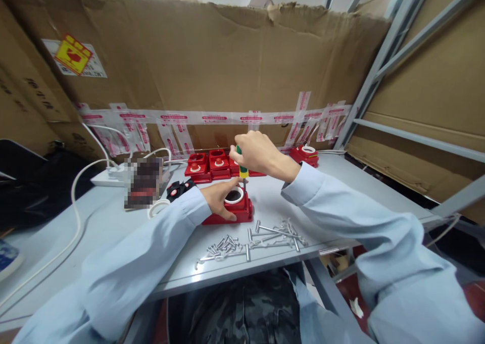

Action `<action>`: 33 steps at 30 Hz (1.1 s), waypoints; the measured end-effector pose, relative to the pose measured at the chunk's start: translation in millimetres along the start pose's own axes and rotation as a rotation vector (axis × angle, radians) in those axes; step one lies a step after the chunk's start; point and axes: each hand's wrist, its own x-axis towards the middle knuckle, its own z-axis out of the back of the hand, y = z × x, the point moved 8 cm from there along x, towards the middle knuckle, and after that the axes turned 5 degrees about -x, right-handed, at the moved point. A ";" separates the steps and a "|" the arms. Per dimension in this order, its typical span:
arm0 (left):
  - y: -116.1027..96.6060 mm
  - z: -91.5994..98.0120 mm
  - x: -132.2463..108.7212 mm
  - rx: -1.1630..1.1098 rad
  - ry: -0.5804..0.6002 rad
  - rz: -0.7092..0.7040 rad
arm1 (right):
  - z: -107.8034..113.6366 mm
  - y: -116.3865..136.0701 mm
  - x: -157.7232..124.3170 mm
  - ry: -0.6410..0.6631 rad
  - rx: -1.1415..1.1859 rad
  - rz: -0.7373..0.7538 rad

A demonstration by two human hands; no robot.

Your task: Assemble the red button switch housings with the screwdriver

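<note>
A red housing [245, 210] with a white ring [234, 195] around a round opening lies on the table before me. My left hand [222, 198] grips it from the left, thumb at the near side and fingers over the far side. My right hand [254, 149] is wrapped around the green and yellow handle of a screwdriver [243, 172], held upright. Its shaft points down at the housing's right far corner; the tip is too small to make out. Nearer to me lie a pile of screws [224, 245] and several metal T-shaped rods [271, 237].
Behind my hands stands a row of red housings [197, 168], with another red housing [305, 155] at the far right. Black parts [179, 189], a white ring [158, 208], a blurred-out object [143, 183] and a power strip [109, 176] with cables are on the left. Cardboard [227, 61] walls the back.
</note>
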 end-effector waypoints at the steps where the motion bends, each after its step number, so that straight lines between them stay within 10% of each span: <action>1: -0.2 -0.3 0.3 -0.002 -0.002 -0.004 | 0.6 2.7 1.9 0.027 -0.024 0.084; 6: -3.8 -2.1 1.0 -0.015 0.008 -0.024 | 1.5 -2.6 -0.8 0.221 -0.037 0.332; 14: 5.3 -1.6 2.6 0.043 -0.003 -0.034 | 3.5 2.2 13.1 0.401 -0.452 -0.011; 22: 4.6 -1.6 2.7 0.033 -0.009 -0.047 | 6.6 29.9 -13.6 0.350 -0.394 0.508; 29: -5.6 -0.7 -2.3 0.045 0.046 -0.035 | 2.0 -15.7 -5.6 0.442 -0.420 0.019; 33: -6.6 -0.2 -2.8 0.056 0.037 -0.045 | 3.5 5.6 -3.4 0.329 -0.382 0.239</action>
